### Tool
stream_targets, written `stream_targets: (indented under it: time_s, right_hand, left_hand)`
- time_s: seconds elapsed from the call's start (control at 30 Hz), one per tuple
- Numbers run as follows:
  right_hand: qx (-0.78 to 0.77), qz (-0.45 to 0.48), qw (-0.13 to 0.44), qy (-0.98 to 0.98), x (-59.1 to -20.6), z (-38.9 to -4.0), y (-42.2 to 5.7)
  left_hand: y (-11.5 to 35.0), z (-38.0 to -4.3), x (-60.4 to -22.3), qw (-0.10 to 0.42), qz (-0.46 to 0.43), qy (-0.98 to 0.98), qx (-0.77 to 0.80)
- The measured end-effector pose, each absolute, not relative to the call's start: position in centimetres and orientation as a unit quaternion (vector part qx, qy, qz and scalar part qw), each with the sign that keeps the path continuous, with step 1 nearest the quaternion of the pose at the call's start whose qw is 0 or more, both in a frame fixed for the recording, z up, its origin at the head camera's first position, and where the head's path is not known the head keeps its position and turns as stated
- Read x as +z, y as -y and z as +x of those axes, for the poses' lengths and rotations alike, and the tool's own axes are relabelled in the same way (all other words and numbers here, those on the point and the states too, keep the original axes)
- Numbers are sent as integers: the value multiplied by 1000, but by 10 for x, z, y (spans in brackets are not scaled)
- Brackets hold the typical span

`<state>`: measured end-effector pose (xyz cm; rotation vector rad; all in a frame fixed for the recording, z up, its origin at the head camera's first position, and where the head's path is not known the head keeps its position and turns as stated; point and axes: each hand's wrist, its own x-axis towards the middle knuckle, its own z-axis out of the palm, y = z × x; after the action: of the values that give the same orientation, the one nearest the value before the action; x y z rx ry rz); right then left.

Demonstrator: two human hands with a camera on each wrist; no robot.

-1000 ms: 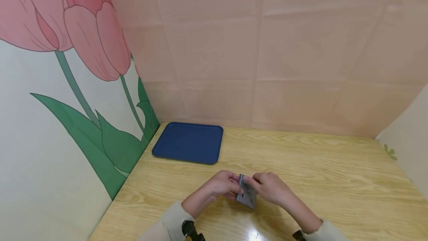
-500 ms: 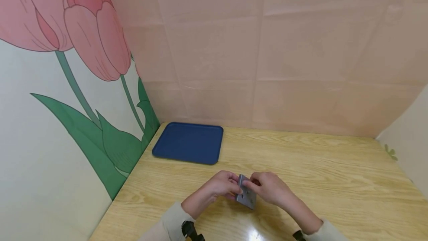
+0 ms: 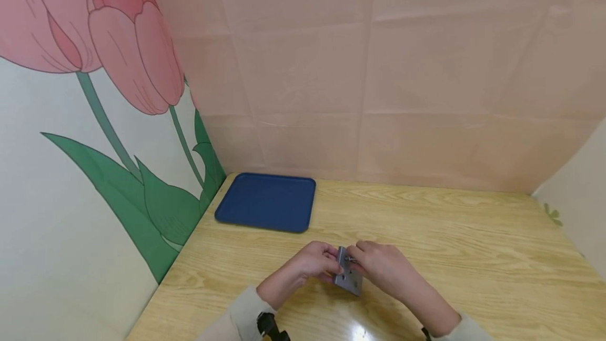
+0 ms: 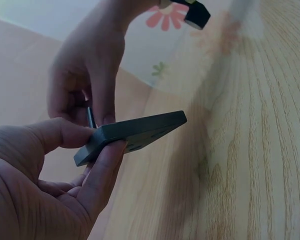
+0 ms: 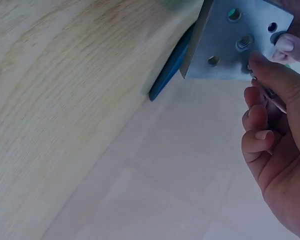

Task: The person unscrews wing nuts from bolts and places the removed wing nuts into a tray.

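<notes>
A grey metal plate [image 3: 350,279] with several round holes stands tilted above the table, gripped near one end by my left hand [image 3: 316,261]. In the left wrist view, the thumb and fingers pinch opposite faces of the plate [image 4: 140,129]. My right hand [image 3: 381,267] is at the plate's upper corner, pinching a thin metal rod [image 5: 271,95] between thumb and fingers. The rod's end meets the plate [image 5: 222,47] near a corner hole, partly hidden by the thumb. The rod [image 4: 91,118] also shows beyond the plate in the left wrist view; its exact kind is unclear.
A blue tray [image 3: 267,201] lies at the back left of the wood-grain table [image 3: 450,236]. Behind the table hangs a pinkish-beige sheet [image 3: 379,78]. A wall with painted tulips [image 3: 137,57] borders the left side.
The right hand has shifted and turned slightly at the plate's corner; its thumb has come off the plate's face, and a metal piece now shows there. Left hand and plate hold still.
</notes>
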<state>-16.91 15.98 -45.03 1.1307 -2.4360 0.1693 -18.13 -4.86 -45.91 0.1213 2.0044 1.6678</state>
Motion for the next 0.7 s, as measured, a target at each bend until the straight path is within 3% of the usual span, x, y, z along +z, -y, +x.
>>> stream_targets:
  time_s: [0.13, 0.4, 0.7]
  right_hand:
    - [103, 369, 187, 905, -449, -168, -159]
    - [269, 191, 20, 944, -442, -170, -157]
    - [311, 161, -59, 935, -446, -171, -159]
  left_hand:
    - [49, -181, -459, 264, 46, -737, 620]
    - [47, -181, -458, 260, 42, -737, 623]
    - [48, -180, -457, 263, 43, -734, 625]
